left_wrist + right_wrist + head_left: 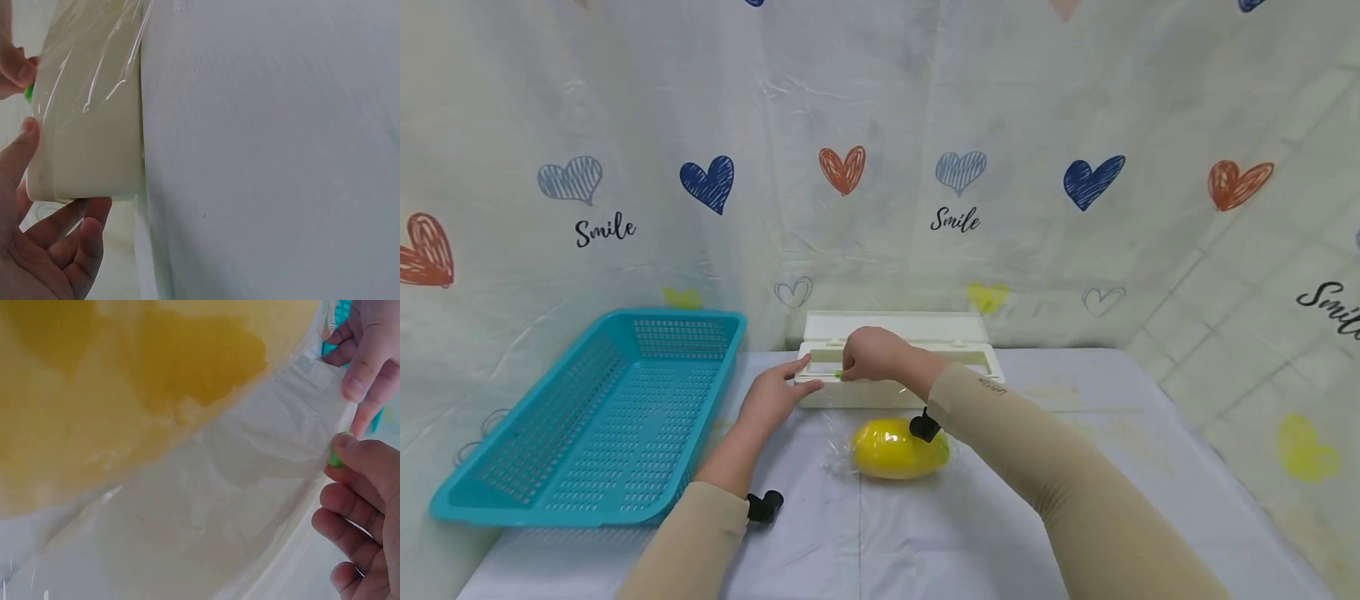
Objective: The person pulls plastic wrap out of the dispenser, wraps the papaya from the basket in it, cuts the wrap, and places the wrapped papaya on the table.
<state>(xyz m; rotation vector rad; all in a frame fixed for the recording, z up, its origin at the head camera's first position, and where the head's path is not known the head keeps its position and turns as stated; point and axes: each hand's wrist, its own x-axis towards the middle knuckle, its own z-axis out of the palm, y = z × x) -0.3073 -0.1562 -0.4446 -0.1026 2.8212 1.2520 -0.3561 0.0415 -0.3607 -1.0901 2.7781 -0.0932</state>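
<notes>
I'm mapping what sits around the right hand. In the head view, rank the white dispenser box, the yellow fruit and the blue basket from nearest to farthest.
1. White dispenser box: under the right hand, touching.
2. Yellow fruit: just in front, under film.
3. Blue basket: far left.

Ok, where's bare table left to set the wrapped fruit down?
Bare cloth lies right of the yellow fruit, out to the table edge, and in front of it. The turquoise basket fills the left. It is crowded at the white wrap dispenser, where left hand and right hand work.
</notes>
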